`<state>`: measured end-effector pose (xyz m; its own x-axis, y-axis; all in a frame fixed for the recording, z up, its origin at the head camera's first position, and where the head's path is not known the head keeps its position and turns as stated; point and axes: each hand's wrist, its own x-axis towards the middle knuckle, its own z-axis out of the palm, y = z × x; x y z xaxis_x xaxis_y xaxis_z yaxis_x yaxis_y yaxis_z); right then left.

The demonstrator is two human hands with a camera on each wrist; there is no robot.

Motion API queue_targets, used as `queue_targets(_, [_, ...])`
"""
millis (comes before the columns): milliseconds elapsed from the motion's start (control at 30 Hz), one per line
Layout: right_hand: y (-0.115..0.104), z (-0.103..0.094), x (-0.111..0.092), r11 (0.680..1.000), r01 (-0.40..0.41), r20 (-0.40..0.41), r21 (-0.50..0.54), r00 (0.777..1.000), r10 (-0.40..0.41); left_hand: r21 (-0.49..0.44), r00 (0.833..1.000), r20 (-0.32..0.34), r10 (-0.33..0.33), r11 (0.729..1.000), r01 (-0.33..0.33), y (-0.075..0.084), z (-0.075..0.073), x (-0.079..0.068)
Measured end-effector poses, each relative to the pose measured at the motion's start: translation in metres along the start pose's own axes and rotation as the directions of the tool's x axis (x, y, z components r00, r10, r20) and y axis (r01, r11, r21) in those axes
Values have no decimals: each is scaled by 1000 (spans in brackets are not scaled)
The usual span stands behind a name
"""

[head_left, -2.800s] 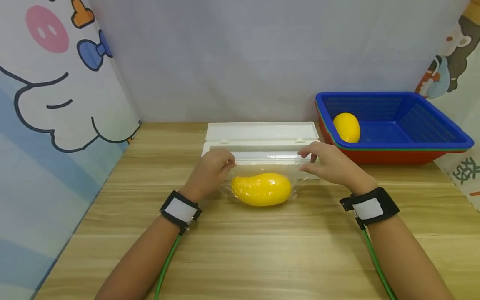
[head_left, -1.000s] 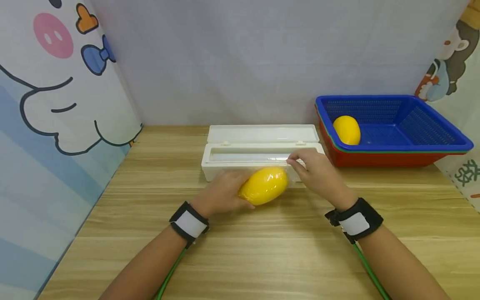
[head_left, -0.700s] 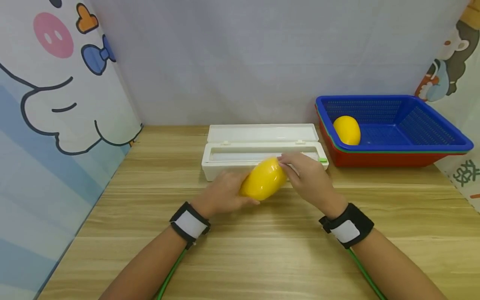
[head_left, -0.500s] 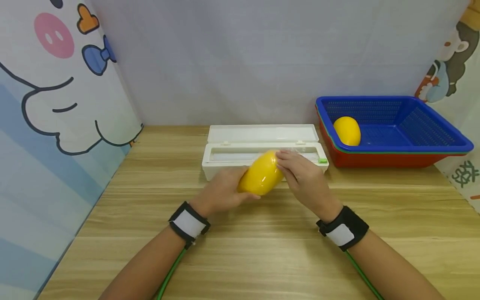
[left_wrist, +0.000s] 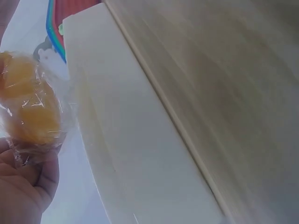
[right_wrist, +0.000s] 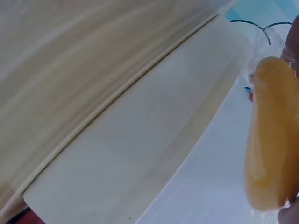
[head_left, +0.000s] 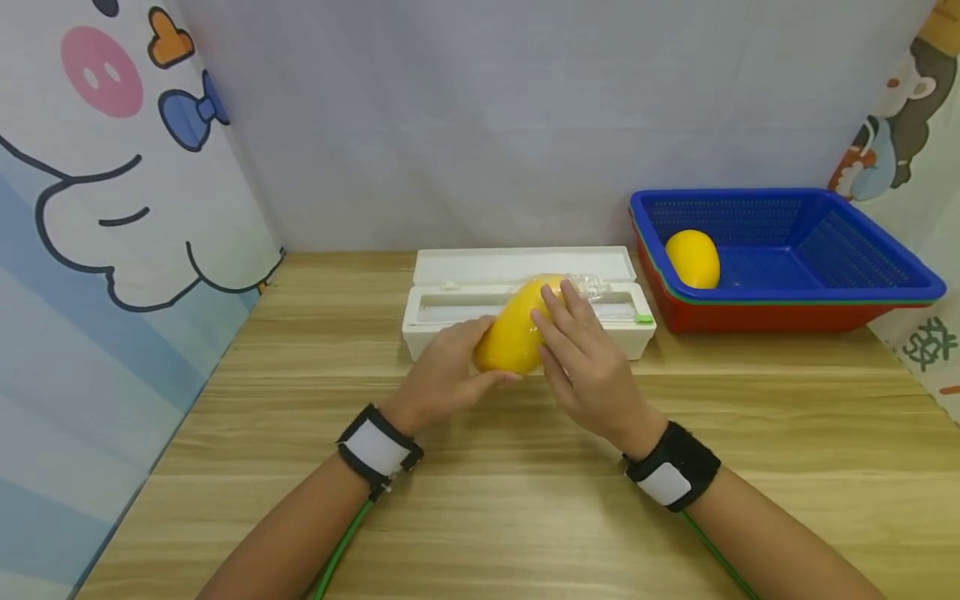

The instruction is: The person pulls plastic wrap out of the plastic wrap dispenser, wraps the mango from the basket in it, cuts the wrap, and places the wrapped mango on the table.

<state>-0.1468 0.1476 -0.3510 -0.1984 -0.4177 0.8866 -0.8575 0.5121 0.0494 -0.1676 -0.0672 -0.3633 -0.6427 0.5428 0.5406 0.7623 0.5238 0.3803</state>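
Note:
My left hand grips the lower left end of a yellow mango that is covered in clear cling film. The right hand lays its fairly straight fingers against the mango's right side. Loose, crumpled cling film sticks out past the far end. Behind the mango stands the white cling film box, its lid flipped back and a film roll inside. In the left wrist view, wrinkled film wraps the mango above the curled fingers. The right wrist view shows the mango's smoother side.
At the back right stand stacked baskets, a blue one on top and a red one beneath. Another yellow mango lies in the blue basket. A green slider sits at the box's right end. Printed cloth walls enclose the wooden table.
The mango has left the table and been lifted in my left hand, tilting steeper. My right hand has gone from pinching the film to laying its fingers along the mango.

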Motion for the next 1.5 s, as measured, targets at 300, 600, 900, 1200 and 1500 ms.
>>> queue_targets(300, [14,-48,34,971,-162,-284,175,936,208,-95,997,-58,51,994,-56,-7,-13,5])
queue_targets(600, [22,-59,36,922,-285,-109,261,941,321,-162,996,-22,92,982,-94,-7,-13,0])
queue_targets(900, [23,-46,24,881,-335,-162,335,900,404,-135,998,-38,40,990,-45,-2,-8,0])
queue_targets(1200, [6,-30,18,858,-359,-146,367,889,434,-98,995,-96,-20,995,11,0,-2,-1])
queue_targets(1500, [0,-14,15,938,-189,-246,291,932,265,-127,989,-146,16,991,-34,9,-3,1])
